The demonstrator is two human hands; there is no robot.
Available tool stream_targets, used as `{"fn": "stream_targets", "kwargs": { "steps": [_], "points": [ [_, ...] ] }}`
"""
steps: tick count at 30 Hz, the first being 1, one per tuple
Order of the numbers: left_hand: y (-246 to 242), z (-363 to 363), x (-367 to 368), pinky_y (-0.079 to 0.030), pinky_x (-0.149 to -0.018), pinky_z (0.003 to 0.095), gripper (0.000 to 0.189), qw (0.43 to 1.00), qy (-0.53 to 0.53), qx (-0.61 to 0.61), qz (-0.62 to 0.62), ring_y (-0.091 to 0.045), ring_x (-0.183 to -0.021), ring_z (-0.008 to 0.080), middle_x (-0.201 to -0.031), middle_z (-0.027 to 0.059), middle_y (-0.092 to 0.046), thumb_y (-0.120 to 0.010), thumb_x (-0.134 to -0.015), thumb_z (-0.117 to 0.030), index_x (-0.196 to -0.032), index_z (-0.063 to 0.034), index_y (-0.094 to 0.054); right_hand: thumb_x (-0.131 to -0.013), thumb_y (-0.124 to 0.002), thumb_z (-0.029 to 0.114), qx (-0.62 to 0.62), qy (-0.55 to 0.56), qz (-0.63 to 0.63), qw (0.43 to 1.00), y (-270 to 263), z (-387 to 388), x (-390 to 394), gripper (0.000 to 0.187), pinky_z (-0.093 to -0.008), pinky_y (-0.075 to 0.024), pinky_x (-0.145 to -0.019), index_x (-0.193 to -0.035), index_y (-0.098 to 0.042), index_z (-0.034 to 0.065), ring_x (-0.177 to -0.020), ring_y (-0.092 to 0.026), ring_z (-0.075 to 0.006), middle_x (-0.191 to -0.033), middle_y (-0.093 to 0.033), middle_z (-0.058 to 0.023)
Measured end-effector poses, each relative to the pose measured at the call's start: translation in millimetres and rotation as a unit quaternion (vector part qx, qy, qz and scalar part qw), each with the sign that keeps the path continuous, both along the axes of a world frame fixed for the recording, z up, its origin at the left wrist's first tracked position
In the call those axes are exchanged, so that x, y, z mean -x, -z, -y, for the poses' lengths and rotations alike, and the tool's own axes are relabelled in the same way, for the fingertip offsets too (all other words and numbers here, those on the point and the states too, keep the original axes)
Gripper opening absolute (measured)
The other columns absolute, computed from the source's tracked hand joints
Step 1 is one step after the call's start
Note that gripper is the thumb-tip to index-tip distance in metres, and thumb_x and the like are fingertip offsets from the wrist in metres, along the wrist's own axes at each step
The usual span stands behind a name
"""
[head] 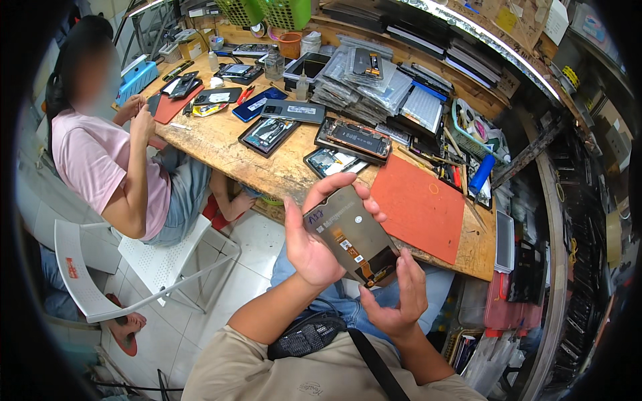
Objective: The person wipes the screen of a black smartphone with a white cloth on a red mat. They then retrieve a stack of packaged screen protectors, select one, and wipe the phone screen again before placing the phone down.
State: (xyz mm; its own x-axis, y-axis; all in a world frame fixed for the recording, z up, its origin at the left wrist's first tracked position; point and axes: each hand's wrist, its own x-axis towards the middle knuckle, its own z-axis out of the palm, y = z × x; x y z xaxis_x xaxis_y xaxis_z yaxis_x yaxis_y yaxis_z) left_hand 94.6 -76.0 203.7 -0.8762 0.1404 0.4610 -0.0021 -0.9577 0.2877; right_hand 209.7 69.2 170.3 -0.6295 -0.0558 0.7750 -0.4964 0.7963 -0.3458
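Note:
A phone display panel (346, 225), seen from its back, lies tilted in my left hand (316, 245). My left thumb is along one long edge, and the fingers wrap behind it to the far edge. An orange-brown flex cable (353, 253) runs down the panel's back, which bears handwriting and printed codes. At the panel's lower end is my right hand (401, 295), thumb and fingertips apart at its two corners; whether they press on it I cannot tell. Beyond the panel, an orange-red work mat (419, 210) covers the near right of the wooden bench (210, 155).
An opened phone (356, 136) rests in a tray behind the mat, near other phones. Stacked bubble-wrapped parts (346, 85) rise at the back. Tools and a blue cylinder (482, 174) lie to the right. At left, another person (110, 165) sits on a white chair (155, 255).

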Motion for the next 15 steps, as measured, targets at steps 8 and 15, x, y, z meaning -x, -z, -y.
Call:
{"fn": "stream_targets", "kwargs": {
  "steps": [8, 15],
  "points": [
    [1, 2, -5, -0.057, -0.101, 0.0487, 0.104, 0.999, 0.035, 0.007, 0.026, -0.07, -0.111, 0.0321, -0.122, 0.019, -0.068, -0.017, -0.104, -0.081, -0.15, 0.0079, -0.046, -0.073, -0.094, 0.013, -0.005, 0.005, -0.017, 1.0, 2, 0, -4, 0.08, -0.0468, -0.0574, -0.1, -0.141, -0.057, -0.0091, -0.12, -0.066, -0.0438, -0.139, -0.062, -0.0328],
    [-8, -1, -11, -0.056, -0.091, 0.0492, 0.096, 0.996, 0.002, 0.059, 0.067, -0.067, -0.1, 0.0304, -0.112, 0.0158, -0.067, -0.021, -0.105, -0.079, -0.141, 0.004, -0.053, -0.073, -0.094, 0.013, -0.003, 0.005, -0.024, 1.0, 3, -2, -5, 0.079, -0.0466, -0.0579, -0.1, -0.139, -0.057, -0.0087, -0.119, -0.067, -0.042, -0.138, -0.063, -0.0315]
  ]
}}
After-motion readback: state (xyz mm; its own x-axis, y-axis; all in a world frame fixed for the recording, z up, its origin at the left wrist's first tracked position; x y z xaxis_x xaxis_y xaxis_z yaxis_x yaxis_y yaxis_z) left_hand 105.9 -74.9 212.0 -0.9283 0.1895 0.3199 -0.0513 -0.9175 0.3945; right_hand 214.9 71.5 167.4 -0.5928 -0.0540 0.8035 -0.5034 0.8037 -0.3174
